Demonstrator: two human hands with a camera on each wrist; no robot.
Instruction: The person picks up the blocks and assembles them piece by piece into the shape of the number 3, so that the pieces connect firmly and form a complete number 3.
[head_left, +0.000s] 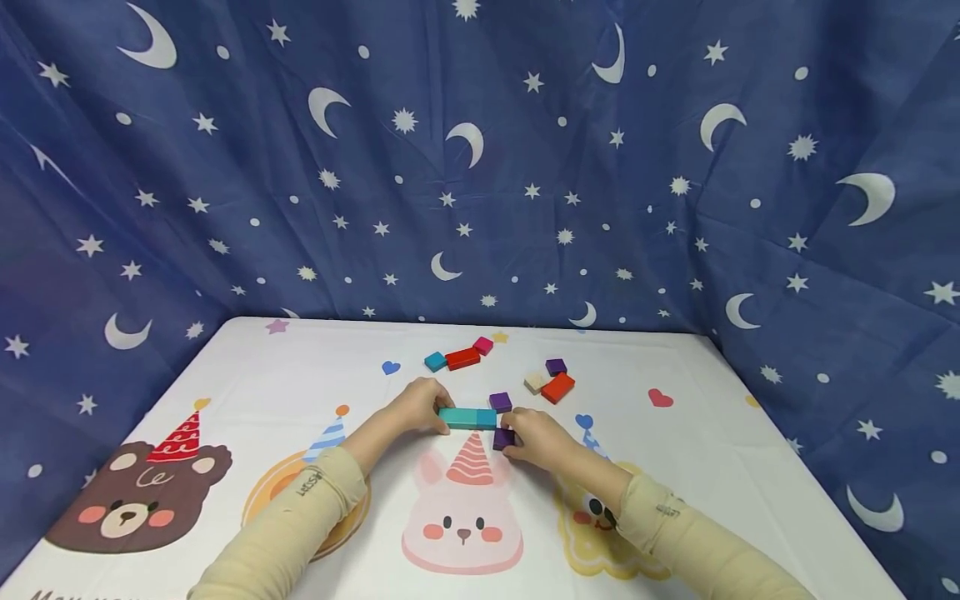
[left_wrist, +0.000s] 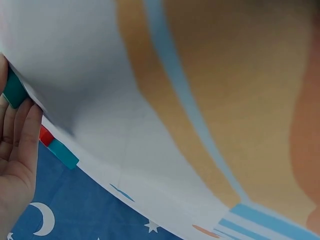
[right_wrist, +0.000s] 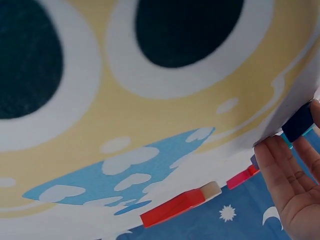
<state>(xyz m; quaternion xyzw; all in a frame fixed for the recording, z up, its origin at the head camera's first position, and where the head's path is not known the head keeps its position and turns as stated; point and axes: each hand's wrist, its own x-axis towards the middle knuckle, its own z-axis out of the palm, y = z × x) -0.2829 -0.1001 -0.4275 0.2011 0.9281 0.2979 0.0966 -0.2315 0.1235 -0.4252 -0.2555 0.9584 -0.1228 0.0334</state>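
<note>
My left hand (head_left: pixel 420 406) pinches the left end of a long teal block (head_left: pixel 457 418), and a short blue block (head_left: pixel 487 419) adjoins its right end. In the left wrist view, thumb and fingers flank the teal block (left_wrist: pixel 15 90). With thumb and fingers, my right hand (head_left: pixel 542 437) pinches a small dark purple block (head_left: pixel 504 439) just below the blue block's right end. That purple block (right_wrist: pixel 298 122) looks dark blue in the right wrist view. Another purple block (head_left: pixel 500 402) lies just behind the row, close to the right fingertips.
Farther back lie a blue block (head_left: pixel 436 361), a red block (head_left: pixel 462 358) and a pink block (head_left: pixel 483 345). Right of them are a purple block (head_left: pixel 556 367), a beige block (head_left: pixel 535 382) and an orange-red block (head_left: pixel 558 387). A starry blue curtain (head_left: pixel 495 192) stands behind the printed white tablecloth (head_left: pixel 675 467).
</note>
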